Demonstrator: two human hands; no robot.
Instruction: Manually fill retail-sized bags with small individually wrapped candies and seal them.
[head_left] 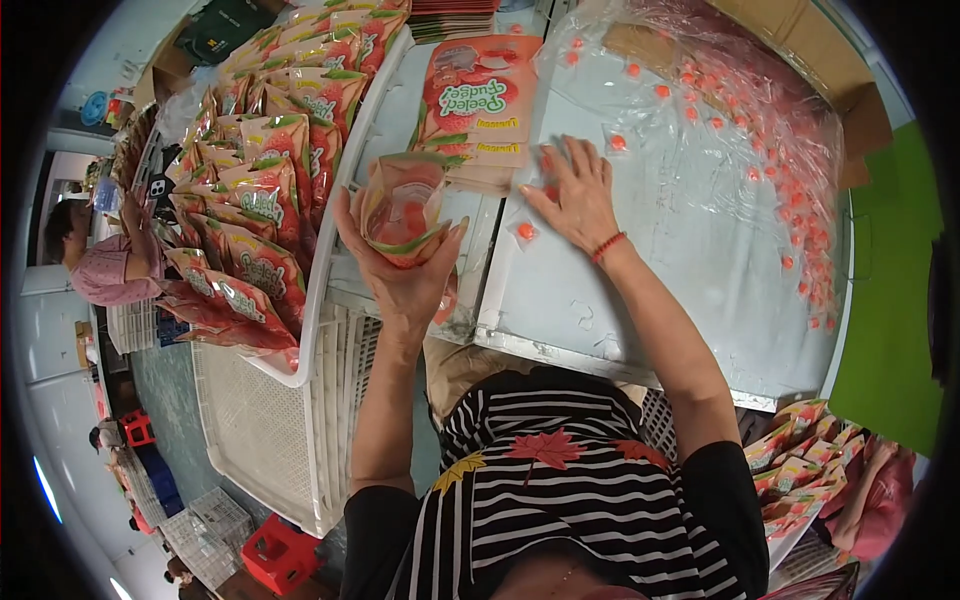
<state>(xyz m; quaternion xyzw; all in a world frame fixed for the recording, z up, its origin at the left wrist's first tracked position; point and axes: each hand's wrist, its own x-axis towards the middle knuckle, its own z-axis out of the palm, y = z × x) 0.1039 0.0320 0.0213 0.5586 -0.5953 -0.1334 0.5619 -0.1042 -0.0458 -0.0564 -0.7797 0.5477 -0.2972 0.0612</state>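
Upright in my left hand (410, 288) is an open candy pouch (403, 232), its mouth spread wide and red sweets visible inside. My fingers wrap round its lower sides. Over the white tabletop (650, 270), my right hand (580, 200) lies palm down with fingers apart. A bit of red shows beside its thumb and index finger, partly hidden by them. One clear-wrapped red candy (526, 232) lies just below that thumb, and another wrapped candy (618, 142) sits beyond the fingertips. Flat pouches (478, 95) lie in a stack past my left hand.
A white crate (318, 290) at the left is packed with filled pouches (262, 190). Many wrapped candies (790, 210) spread along the table's right side beside clear plastic sheeting (720, 60). A red stool (282, 553) stands at the lower left. Other people are at both sides.
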